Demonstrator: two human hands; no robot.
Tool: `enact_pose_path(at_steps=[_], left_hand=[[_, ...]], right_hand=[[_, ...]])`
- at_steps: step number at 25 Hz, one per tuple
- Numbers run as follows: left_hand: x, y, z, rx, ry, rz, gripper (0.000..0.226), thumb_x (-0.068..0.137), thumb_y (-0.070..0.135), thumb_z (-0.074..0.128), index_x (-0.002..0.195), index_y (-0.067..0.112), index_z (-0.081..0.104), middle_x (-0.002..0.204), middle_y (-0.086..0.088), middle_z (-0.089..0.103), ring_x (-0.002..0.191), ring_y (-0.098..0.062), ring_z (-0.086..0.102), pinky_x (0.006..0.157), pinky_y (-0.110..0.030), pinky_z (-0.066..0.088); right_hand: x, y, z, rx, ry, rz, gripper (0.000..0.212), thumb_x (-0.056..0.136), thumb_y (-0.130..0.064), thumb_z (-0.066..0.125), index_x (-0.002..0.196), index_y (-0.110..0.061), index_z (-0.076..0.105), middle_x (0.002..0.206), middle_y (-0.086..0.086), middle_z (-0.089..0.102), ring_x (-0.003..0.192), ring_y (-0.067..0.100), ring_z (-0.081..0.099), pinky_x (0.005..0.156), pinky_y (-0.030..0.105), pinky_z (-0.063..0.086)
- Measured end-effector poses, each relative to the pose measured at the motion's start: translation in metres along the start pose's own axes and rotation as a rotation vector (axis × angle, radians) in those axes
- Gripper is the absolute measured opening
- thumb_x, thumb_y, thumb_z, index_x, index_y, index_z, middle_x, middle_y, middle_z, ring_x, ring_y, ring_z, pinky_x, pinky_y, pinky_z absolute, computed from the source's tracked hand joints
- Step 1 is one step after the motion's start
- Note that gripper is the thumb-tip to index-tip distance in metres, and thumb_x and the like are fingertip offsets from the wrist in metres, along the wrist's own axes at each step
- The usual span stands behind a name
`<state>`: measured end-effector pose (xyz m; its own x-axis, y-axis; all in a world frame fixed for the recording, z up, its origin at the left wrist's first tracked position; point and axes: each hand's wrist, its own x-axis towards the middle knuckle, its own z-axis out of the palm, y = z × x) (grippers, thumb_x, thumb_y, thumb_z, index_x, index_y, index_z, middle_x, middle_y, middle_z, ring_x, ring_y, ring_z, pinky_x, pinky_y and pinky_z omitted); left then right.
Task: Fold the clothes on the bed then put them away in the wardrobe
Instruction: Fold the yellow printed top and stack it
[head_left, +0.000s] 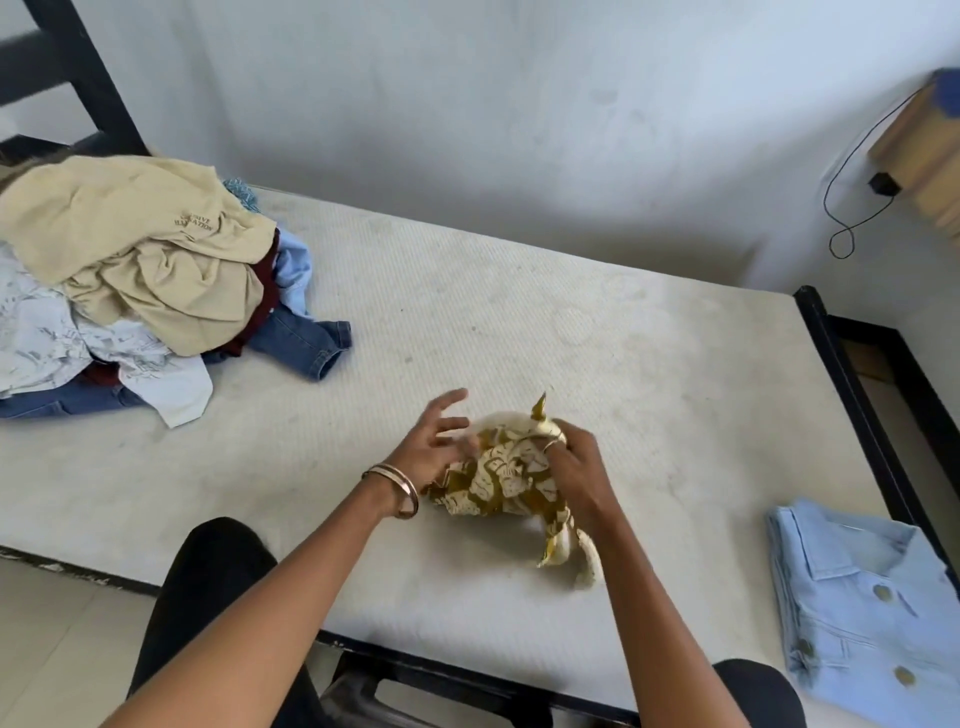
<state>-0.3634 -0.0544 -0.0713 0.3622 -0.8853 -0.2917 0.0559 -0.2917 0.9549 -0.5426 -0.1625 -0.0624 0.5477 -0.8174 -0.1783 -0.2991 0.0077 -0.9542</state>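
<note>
Hands (576, 467) cover patterned cloth (506, 480); left fingers blurred.

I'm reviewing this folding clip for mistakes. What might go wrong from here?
The patterned cloth is bunched between the left hand and right hand, so folding it now may leave a lumpy, creased bundle. The folded blue shirt lies at the mattress corner near the edge and might get nudged off.

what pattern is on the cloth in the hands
Cream with a mustard-yellow leafy print, on the cloth; head view shows it best.
</note>
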Motion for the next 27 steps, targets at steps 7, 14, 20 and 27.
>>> enact_pose_path(at_steps=[7, 14, 20, 27], left_hand=[[0.011, 0.032, 0.043, 0.222, 0.121, 0.258, 0.017, 0.08, 0.015, 0.075, 0.087, 0.027, 0.065, 0.079, 0.005, 0.069, 0.075, -0.009, 0.065, 0.072, -0.033, 0.055], [-0.014, 0.075, 0.077, 0.185, 0.292, 0.353, 0.038, 0.078, 0.042, 0.075, 0.101, 0.016, 0.06, 0.089, 0.004, 0.064, 0.074, -0.005, 0.059, 0.062, -0.016, 0.049], [-0.011, 0.086, 0.072, 0.075, 0.276, 0.203, 0.074, 0.065, 0.028, 0.088, 0.117, 0.02, 0.036, 0.103, 0.0, 0.06, 0.091, -0.017, 0.065, 0.074, -0.023, 0.054], [0.01, 0.142, 0.058, -0.01, 0.534, 0.195, 0.025, 0.082, -0.001, 0.049, 0.093, 0.012, 0.067, 0.081, -0.001, 0.066, 0.077, -0.017, 0.061, 0.066, -0.025, 0.043]], right_hand=[[0.013, -0.092, -0.039, -0.06, -0.164, -0.098, 0.02, 0.082, -0.022, 0.073, 0.087, -0.004, 0.068, 0.083, 0.018, 0.07, 0.074, 0.032, 0.068, 0.07, 0.044, 0.056], [0.026, -0.113, -0.025, 0.571, 0.049, 0.269, 0.047, 0.08, 0.01, 0.072, 0.123, 0.0, 0.057, 0.099, 0.022, 0.07, 0.079, 0.031, 0.073, 0.076, 0.052, 0.059], [0.018, -0.121, -0.019, 0.632, -0.038, 0.075, 0.025, 0.092, 0.014, 0.048, 0.111, 0.011, 0.065, 0.099, 0.026, 0.068, 0.097, 0.039, 0.068, 0.093, 0.05, 0.054], [0.031, -0.142, -0.035, -0.252, 0.169, -0.549, 0.039, 0.073, 0.015, 0.066, 0.098, -0.014, 0.075, 0.089, -0.004, 0.072, 0.088, 0.013, 0.071, 0.08, 0.031, 0.053]])
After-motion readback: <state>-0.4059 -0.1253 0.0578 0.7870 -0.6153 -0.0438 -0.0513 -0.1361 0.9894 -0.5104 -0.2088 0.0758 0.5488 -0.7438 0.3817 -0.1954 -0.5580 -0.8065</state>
